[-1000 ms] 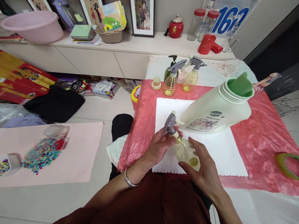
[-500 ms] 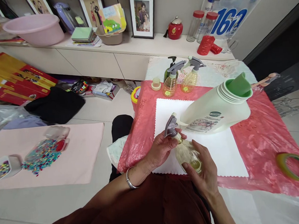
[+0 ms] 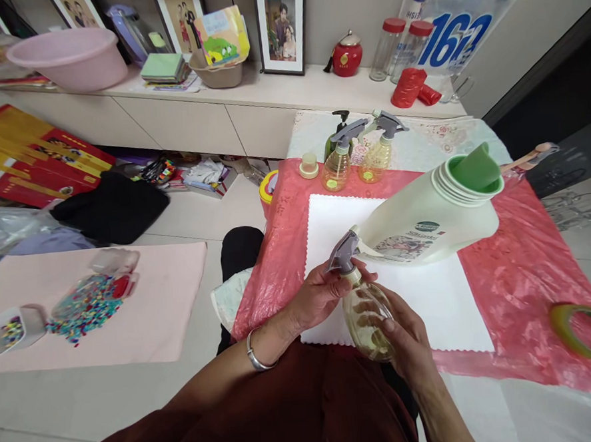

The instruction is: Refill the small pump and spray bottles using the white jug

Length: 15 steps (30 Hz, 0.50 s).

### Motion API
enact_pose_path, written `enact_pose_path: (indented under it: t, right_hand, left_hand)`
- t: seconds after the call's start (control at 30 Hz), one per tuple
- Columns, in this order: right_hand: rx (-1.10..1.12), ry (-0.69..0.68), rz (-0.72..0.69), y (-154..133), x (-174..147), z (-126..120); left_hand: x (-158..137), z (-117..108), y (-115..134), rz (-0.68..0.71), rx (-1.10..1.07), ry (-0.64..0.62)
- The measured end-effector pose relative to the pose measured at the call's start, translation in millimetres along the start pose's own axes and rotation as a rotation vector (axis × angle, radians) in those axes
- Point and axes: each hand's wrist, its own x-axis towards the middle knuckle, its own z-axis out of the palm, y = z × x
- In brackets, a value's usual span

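Observation:
Between my two hands is a clear yellowish spray bottle (image 3: 366, 323) with a grey trigger head (image 3: 345, 251). The fingers of my left hand (image 3: 320, 296) are closed around its collar, just under the trigger. My right hand (image 3: 407, 334) wraps the bottle's body from the right, thumb across the front. Behind it a big pale green detergent jug (image 3: 420, 220) stands on a white scalloped sheet (image 3: 451, 305), a green piece (image 3: 476, 168) sitting in its mouth. Two similar spray bottles (image 3: 336, 168) and a small cap (image 3: 309, 165) are at the back of the table.
Red plastic film (image 3: 263, 276) covers much of the table. A tape roll (image 3: 566, 338) lies at its right edge. To the left, a pink mat (image 3: 166, 322) bears small coloured pieces (image 3: 88, 310) and a white box (image 3: 27, 334). A long cabinet (image 3: 262, 93) runs along the back.
The spray bottle has turned more upright, with its body swung lower. My right hand has shifted its hold along the body, while my left stays at the collar.

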Motion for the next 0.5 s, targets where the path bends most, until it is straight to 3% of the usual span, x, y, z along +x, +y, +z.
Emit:
enact_pose_path:
  t: [0.13,0.27,0.37,0.43,0.5]
  right_hand:
    - [0.339,-0.098,0.284,-3.8,4.0,4.5]
    - [0.392,-0.061,0.421,-5.7,8.1,10.4]
    - [0.369,0.069,0.443,-1.9,11.0,15.8]
    - [0.374,0.238,0.44,1.9,11.5,21.5]
    - [0.371,0.399,0.34,5.3,9.6,28.9]
  left_hand:
    - [0.3,0.0,0.8,-0.033,-0.031,-0.068]
    - [-1.2,4.2,-2.8,-0.022,-0.11,-0.003]
    - [-1.7,6.1,-9.4,0.011,-0.16,0.076]
    - [-0.7,5.7,-13.8,0.036,-0.178,0.119]
    - [1.5,4.9,-15.7,0.067,-0.187,0.166]
